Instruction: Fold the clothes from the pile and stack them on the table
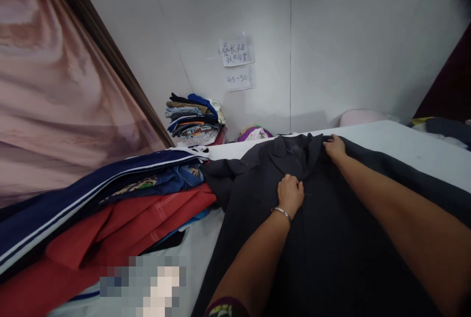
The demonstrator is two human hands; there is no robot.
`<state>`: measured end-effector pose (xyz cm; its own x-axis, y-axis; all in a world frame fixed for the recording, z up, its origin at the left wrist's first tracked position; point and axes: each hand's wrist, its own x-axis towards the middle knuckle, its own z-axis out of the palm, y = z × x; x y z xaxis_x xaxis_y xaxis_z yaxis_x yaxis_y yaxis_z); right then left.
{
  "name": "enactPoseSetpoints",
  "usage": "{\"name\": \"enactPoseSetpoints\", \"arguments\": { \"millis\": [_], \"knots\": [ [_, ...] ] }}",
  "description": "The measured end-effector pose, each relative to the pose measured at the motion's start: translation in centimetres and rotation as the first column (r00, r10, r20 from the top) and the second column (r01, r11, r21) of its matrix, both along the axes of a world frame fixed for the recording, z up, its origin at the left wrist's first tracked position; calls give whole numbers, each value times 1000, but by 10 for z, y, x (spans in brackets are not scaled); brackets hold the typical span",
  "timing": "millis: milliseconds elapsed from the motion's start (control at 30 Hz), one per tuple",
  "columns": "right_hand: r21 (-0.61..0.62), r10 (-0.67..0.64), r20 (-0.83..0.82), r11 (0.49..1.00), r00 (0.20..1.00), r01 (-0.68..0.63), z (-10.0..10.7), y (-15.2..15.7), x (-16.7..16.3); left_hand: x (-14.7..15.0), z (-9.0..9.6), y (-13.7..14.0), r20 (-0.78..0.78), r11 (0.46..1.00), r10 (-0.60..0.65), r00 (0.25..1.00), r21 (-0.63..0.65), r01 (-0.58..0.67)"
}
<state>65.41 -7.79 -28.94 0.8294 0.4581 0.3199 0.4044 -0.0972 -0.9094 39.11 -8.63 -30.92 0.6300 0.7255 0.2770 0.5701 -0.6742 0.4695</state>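
Observation:
A dark jacket [265, 219] lies spread over the white table in front of me, with its collar and lapels bunched near the far edge. My left hand [290, 193], a bracelet at its wrist, is closed with curled fingers on the jacket's front, just below the lapel. Farther away and to the right, my right hand [334, 147] pinches the cloth near the jacket's shoulder. One sleeve reaches left toward a pile of clothes; dark cloth also runs to the right beyond my right forearm.
Left of the jacket lie a red garment [147, 224] and a navy garment with white stripes [91, 184]. A folded clothes stack [195, 120] stands by the wall, near a purple bundle [255, 133]. Handwritten paper signs [237, 52] hang above the white table [390, 145]. A pinkish curtain [66, 86] hangs left.

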Motion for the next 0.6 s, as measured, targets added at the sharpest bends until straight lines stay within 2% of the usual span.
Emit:
{"name": "enactPoseSetpoints", "arguments": {
  "millis": [100, 167, 267, 333, 467, 600],
  "knots": [
    [-49, -16, 156, 999, 988, 24, -6, -20, -16, -1, 1, 0, 60, 1000, -26, 998, 13, 25],
    [-147, 29, 277, 989, 961, 12, -12, -32, -26, -2, 1, 1, 123, 996, -88, 988, 3, 88],
    [-415, 122, 276, 910, 953, 3, -23, -47, -32, -3, 1, 3, 170, 983, -149, 974, -82, 164],
    [-520, 201, 235, 852, 951, -51, -27, -52, -31, -2, 3, 6, 169, 973, -155, 973, -142, 180],
    [-537, 375, 262, 822, 889, -189, -24, -49, -32, 17, 17, 8, 111, 975, -168, 979, -126, 182],
    [-554, 502, 270, 779, 821, -294, -18, -35, -38, 43, 38, 10, 2, 977, -93, 996, -194, 92]
  ]
}}
